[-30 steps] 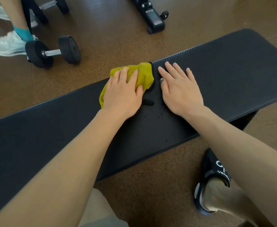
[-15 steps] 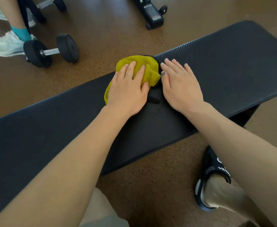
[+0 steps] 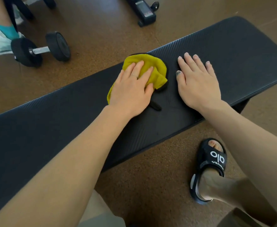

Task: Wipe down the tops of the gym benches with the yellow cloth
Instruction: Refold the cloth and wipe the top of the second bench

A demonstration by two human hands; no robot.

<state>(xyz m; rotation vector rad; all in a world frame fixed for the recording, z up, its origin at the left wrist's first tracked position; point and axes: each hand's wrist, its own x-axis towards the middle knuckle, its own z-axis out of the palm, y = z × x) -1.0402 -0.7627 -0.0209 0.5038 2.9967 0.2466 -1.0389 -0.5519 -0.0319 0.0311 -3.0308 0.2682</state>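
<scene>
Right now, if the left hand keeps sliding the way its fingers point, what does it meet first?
The left hand presses the yellow cloth flat, with its fingers pointing toward the far edge of the bench. Straight on, it would run off that edge; beyond it only bare floor shows.

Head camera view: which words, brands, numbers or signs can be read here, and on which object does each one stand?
"alo": white logo on the strap of the black sandal.
Smaller white word below it on the same strap: too blurred to read.
White and red sticker on the black equipment base: too small to read.
</scene>
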